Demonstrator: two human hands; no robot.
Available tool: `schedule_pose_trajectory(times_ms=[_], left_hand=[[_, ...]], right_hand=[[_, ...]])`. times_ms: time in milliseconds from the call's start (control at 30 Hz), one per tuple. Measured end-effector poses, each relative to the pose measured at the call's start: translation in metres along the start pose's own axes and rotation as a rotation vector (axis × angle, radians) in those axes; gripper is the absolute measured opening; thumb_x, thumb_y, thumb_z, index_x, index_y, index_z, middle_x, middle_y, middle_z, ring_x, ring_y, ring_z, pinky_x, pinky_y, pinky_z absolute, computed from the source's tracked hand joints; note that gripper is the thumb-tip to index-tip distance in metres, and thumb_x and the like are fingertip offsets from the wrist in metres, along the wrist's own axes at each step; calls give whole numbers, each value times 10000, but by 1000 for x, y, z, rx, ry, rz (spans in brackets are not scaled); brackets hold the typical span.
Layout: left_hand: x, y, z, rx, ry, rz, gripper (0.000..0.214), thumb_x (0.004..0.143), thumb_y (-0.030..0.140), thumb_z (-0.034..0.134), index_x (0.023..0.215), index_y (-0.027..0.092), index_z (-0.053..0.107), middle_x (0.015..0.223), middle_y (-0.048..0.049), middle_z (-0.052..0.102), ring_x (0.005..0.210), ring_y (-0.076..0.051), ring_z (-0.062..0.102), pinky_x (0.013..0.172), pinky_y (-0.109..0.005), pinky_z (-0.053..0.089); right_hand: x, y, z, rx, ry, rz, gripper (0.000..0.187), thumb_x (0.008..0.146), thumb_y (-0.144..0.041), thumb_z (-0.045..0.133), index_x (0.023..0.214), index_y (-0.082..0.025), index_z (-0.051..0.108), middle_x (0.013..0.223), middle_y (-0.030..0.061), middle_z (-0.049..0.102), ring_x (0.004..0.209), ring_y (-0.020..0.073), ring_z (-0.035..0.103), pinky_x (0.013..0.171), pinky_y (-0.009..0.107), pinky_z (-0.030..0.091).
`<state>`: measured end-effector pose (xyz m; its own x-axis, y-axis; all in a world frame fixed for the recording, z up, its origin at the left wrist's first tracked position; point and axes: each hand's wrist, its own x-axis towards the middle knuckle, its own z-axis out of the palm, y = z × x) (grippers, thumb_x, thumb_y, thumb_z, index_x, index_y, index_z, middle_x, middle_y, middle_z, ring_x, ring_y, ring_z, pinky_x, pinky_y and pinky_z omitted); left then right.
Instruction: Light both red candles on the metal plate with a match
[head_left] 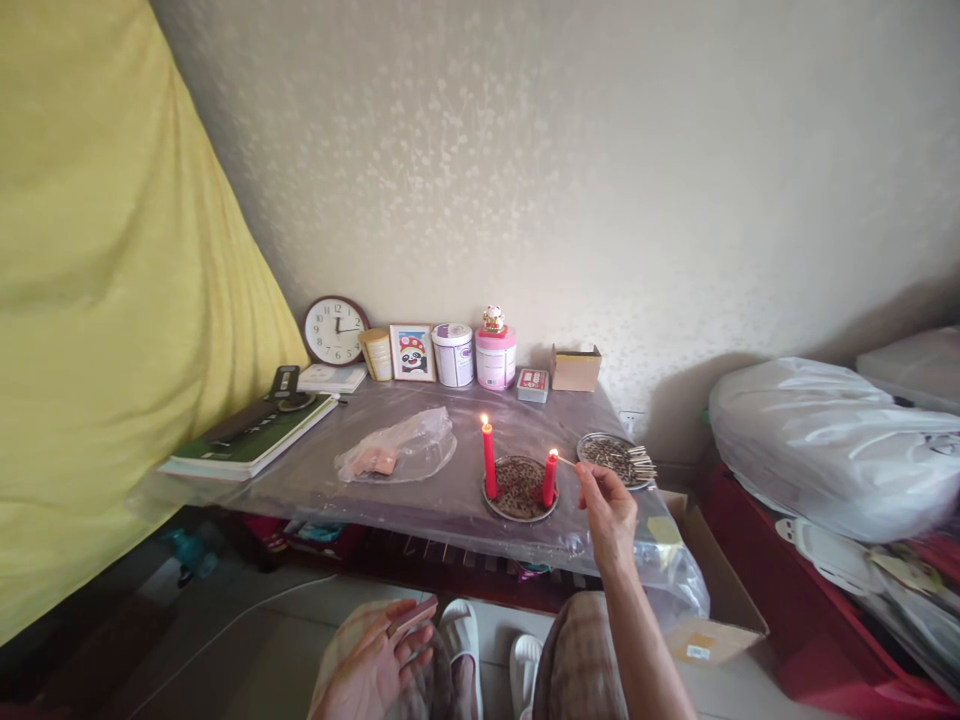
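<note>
My right hand (606, 508) pinches a thin matchstick (568, 461) between thumb and fingers. Its tip meets the flame at the top of the shorter red candle (550, 480). To the left, a taller red candle (489, 462) burns with its own flame. Both stand upright on a round metal plate (520, 517) covered in dark bits. Low over my lap, my left hand (382, 655) is palm up, its fingers around a small flat box (412, 617) that looks like a matchbox. Another round plate (600, 437), full of burnt-looking sticks, sits behind my right hand.
A plastic-covered table (442, 505) carries a crumpled clear bag (420, 440), a green book (247, 440), a clock (335, 331), canisters (454, 358) and a small carton (576, 370). Yellow cloth (112, 300) hangs left. A cardboard box (712, 600) and white bag (817, 440) are at right.
</note>
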<state>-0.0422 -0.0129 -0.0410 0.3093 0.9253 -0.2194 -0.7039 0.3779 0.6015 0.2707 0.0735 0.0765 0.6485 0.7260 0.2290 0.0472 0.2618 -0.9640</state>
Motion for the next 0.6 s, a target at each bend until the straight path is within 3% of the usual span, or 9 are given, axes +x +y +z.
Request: schedule_pose_trajectory(times_ms=[600], left_hand=[[-2,0,3,-10,13,-2,412,649,406,890,990,188,811,1152,-172,779,973,-307,729,878,-407,586]], right_hand=[[-2,1,0,20,-20,1,391,686,-549,744,748,-169,677,497,-70,488,489,112,433,522,261,372]])
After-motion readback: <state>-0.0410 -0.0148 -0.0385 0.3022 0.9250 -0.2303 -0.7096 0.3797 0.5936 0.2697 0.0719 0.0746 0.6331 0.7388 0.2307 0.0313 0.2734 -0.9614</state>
